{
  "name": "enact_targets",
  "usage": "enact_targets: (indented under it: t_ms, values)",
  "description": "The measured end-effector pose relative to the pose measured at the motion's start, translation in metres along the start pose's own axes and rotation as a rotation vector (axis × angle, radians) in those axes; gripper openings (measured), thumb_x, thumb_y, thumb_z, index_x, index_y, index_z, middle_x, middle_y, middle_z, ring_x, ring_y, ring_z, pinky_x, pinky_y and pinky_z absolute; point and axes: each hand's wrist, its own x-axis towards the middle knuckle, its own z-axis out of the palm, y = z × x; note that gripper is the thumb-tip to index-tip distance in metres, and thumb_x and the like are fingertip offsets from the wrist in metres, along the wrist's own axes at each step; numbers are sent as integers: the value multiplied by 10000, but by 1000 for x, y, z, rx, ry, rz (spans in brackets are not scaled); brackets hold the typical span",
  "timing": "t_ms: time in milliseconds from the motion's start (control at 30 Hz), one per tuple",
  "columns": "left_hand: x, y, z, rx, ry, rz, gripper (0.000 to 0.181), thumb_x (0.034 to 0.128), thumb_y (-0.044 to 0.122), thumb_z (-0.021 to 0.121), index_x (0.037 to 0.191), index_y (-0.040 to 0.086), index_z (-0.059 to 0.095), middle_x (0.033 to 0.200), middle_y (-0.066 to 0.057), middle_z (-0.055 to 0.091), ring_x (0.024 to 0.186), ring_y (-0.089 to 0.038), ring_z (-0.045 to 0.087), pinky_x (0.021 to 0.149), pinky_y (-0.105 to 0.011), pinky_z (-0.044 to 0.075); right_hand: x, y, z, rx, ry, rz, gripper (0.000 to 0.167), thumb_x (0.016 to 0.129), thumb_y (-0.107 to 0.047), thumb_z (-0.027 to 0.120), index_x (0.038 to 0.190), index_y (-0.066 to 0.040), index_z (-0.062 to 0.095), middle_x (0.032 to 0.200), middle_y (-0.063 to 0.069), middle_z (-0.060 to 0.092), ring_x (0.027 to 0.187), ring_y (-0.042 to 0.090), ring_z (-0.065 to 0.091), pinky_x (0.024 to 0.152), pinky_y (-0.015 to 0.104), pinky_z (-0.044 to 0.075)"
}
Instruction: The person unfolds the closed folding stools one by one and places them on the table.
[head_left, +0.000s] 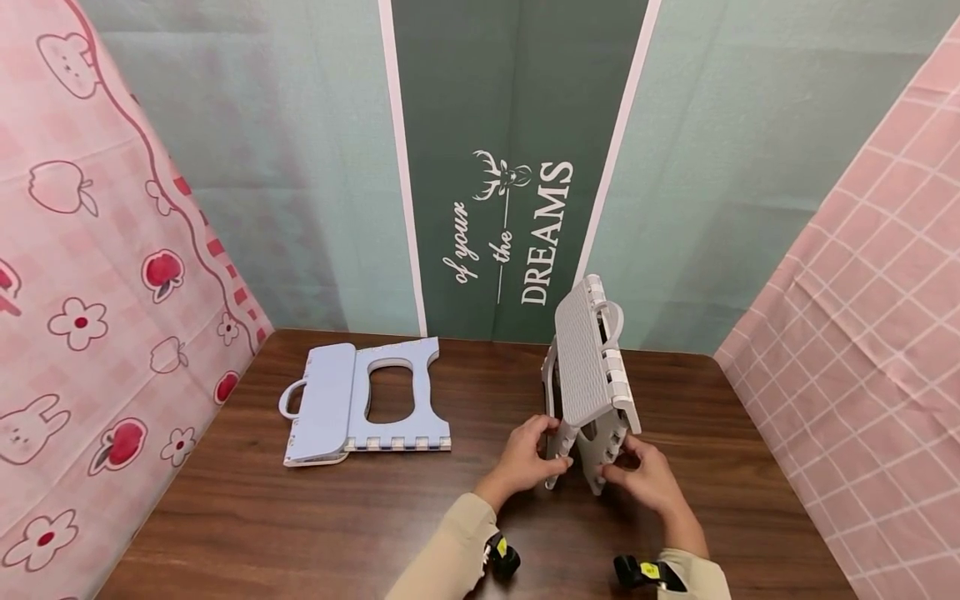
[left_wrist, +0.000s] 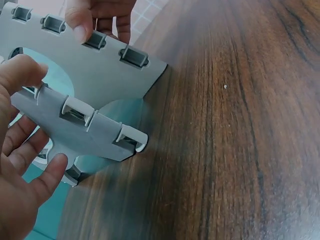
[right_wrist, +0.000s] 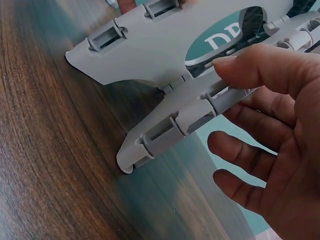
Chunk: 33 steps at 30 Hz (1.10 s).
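A light grey folding step stool [head_left: 581, 358] stands partly unfolded on the table at the right, its ribbed top tilted and its two leg panels a narrow gap apart. My left hand [head_left: 525, 458] grips the edge of the left leg panel [left_wrist: 82, 117], thumb on one side and fingers on the other. Opposite it, my right hand [head_left: 652, 477] pinches the right leg panel [right_wrist: 175, 117] between thumb and index finger; its other fingers are spread in the right wrist view. The lower leg ends touch the tabletop. A loop handle [head_left: 612, 323] shows at the top's right side.
A light blue folding stool [head_left: 326, 404] lies folded flat on the table's left side. The brown wooden table [head_left: 360, 525] meets a green printed cloth [head_left: 510, 100] at the back. Pink patterned cloths [head_left: 862, 350] hang at both sides.
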Motion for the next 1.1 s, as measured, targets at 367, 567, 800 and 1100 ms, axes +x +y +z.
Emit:
enact_targets:
  t_ms: [367, 567, 800, 1100]
  values:
    - [1, 2, -1, 25, -16, -39, 455, 695, 164, 765, 1099, 72, 577, 1035, -2, 578, 909, -228, 583, 771, -300, 485, -2, 7, -2, -29, 83, 21, 326, 667, -108, 785, 957, -29, 659, 821, 59, 655, 733, 140, 593, 642, 275, 474]
    - [1, 6, -2, 72, -15, -82, 474, 669, 155, 772, 1094, 80, 577, 1031, 8, 579, 895, -205, 582, 755, -200, 441, -5, 11, -1, 5, 120, 20, 320, 664, -50, 751, 969, -16, 658, 792, 40, 652, 692, 89, 573, 625, 248, 464]
    - [3, 7, -3, 88, -26, -102, 483, 666, 149, 785, 1098, 84, 578, 1036, 0, 585, 914, -223, 589, 766, -203, 440, -10, 2, -4, 128, 150, 5, 335, 661, 75, 687, 990, 72, 628, 818, 92, 654, 697, 68, 561, 606, 209, 455]
    - [5, 4, -5, 62, -26, -109, 496, 646, 129, 793, 1097, 93, 589, 1032, 27, 586, 908, -224, 594, 756, -206, 444, -8, 22, -4, 206, 160, 43, 355, 670, 99, 683, 1018, 85, 610, 813, 13, 645, 711, 75, 581, 607, 230, 477]
